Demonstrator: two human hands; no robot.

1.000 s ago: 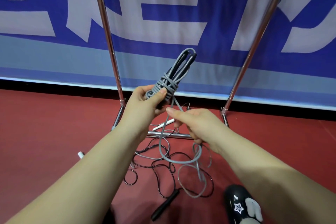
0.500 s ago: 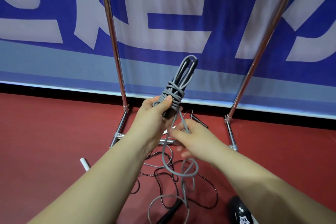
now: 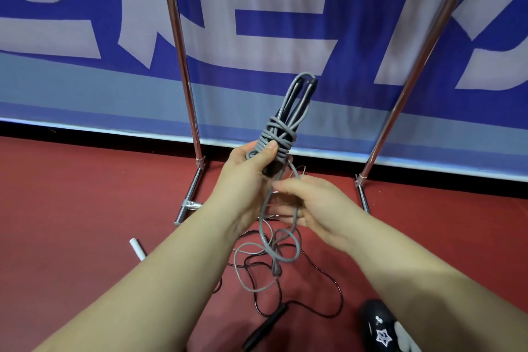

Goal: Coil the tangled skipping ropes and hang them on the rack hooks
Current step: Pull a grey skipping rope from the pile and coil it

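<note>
A grey skipping rope [image 3: 281,128] is bundled round its dark handles, with several turns wound about the middle. My left hand [image 3: 245,171] grips the bundle at its lower end, thumb pressed on the windings. The loose grey tail hangs down from the bundle in loops to the floor. My right hand [image 3: 311,206] sits just below the bundle with the loose cord running through its curled fingers. A black rope [image 3: 311,288] lies tangled on the red floor beneath my arms. The metal rack's two poles [image 3: 183,66] rise behind; no hooks show.
The rack's base feet [image 3: 190,203] stand on the red floor before a blue and white banner. A white handle [image 3: 137,248] lies at the left, a black handle [image 3: 265,328] near the bottom. A dark shoe [image 3: 380,326] shows at the lower right.
My right hand has drawn in closer under the bundle, and the grey tail's hanging loops have risen and tightened. The view has tilted up a little.
</note>
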